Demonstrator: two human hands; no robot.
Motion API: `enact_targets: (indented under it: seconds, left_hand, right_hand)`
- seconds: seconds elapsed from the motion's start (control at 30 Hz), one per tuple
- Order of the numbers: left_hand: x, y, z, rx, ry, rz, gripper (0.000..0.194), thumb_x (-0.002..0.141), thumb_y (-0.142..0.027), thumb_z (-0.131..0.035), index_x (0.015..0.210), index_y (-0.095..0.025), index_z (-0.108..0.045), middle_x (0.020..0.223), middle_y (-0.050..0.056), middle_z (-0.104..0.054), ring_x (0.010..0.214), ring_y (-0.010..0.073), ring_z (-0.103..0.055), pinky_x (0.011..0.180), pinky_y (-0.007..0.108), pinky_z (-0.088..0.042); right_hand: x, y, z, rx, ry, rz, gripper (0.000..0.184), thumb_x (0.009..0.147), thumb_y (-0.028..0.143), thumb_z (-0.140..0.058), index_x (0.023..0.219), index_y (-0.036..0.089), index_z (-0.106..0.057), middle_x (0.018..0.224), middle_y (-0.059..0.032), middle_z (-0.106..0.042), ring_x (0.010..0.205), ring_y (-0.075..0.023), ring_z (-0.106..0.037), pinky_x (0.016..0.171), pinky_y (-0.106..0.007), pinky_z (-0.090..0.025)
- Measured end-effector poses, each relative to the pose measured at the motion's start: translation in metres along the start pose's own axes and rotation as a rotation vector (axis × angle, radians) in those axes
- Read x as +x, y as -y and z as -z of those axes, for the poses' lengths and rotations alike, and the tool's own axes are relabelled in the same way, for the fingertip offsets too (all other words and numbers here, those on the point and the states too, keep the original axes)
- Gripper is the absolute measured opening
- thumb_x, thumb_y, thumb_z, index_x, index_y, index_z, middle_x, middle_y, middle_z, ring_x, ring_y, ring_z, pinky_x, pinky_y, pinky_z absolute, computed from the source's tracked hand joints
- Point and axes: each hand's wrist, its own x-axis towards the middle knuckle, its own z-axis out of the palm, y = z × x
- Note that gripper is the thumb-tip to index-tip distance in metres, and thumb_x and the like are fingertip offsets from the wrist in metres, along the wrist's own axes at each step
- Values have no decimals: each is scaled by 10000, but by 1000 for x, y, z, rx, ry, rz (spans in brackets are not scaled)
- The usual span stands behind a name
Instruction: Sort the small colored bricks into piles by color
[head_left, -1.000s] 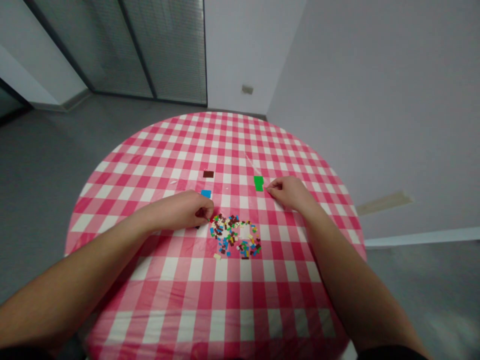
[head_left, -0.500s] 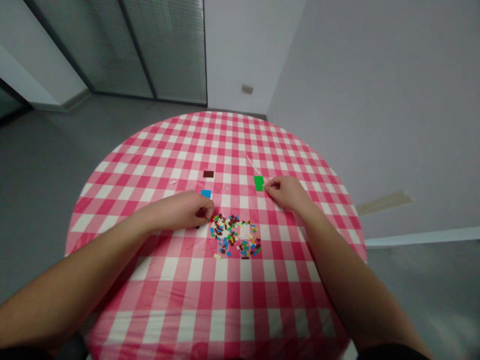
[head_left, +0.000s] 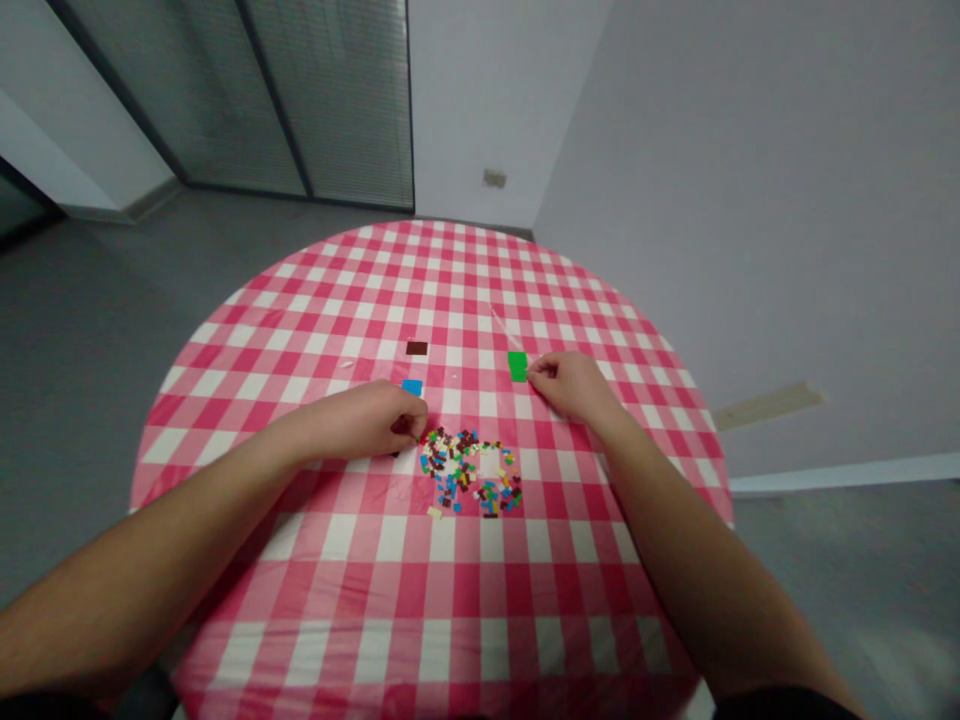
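My left hand rests at the left edge of a pile of tiny coloured building bricks. Its fingers are pinched, with a speck of green at the tips too small to make out. A blue rectangle lies just beyond this hand, and something dark pokes out beneath it. To the right, my right hand is closed in a pinch, its fingertips against the right edge of a flat green rectangle. A dark brown rectangle lies farther back on the cloth.
A red and white checked cloth covers the round table. One cream brick lies at the pile's near edge. Behind the table are a glass partition and a pale wall on the right.
The green rectangle's right edge showed a small notch by my right fingertips and now looks straighter. My right fingers have shifted very slightly left; my left hand has stayed in place.
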Motion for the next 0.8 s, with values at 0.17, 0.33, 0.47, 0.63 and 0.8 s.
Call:
enact_targets:
  seconds: [0.17, 0.33, 0.47, 0.63, 0.8]
  left_hand:
    - [0, 2, -1, 6, 6, 4, 100, 812, -142, -566, 778, -206, -636, 763, 0, -682, 653, 136, -574, 592, 259, -333]
    - [0, -1, 0, 7, 17, 17, 98, 820, -143, -571, 793, -198, -648, 758, 3, -679, 648, 134, -568, 595, 258, -331]
    - [1, -3, 2, 7, 22, 18, 87, 821, -144, -579, 787, -187, -646, 746, 5, -669, 637, 131, -554, 594, 257, -328]
    - [0, -4, 2, 15, 26, 21, 95, 819, -138, -572, 790, -187, -649, 753, 6, -669, 643, 133, -558, 593, 259, -330]
    - [-1, -3, 3, -57, -1, 23, 60, 811, -169, -593, 769, -183, -634, 721, -1, -650, 623, 128, -548, 573, 255, -330]
  right_hand:
    - [0, 1, -1, -2, -6, -15, 149, 843, 229, -634, 819, 175, -771, 787, -85, -763, 692, -206, -671, 605, -308, -436]
    - [1, -1, -3, -8, -10, -5, 152, 852, 237, -637, 821, 174, -773, 783, -86, -759, 689, -200, -663, 603, -306, -430]
    - [2, 0, -3, -20, -9, -14, 147, 853, 226, -641, 814, 169, -770, 785, -83, -758, 692, -194, -661, 600, -301, -424]
    - [1, 1, -2, -16, -3, -37, 146, 848, 224, -643, 835, 166, -776, 784, -84, -758, 688, -198, -666, 598, -300, -427]
    - [2, -1, 0, 0, -21, -33, 147, 842, 233, -644, 822, 166, -773, 780, -86, -753, 685, -201, -663, 604, -306, -440]
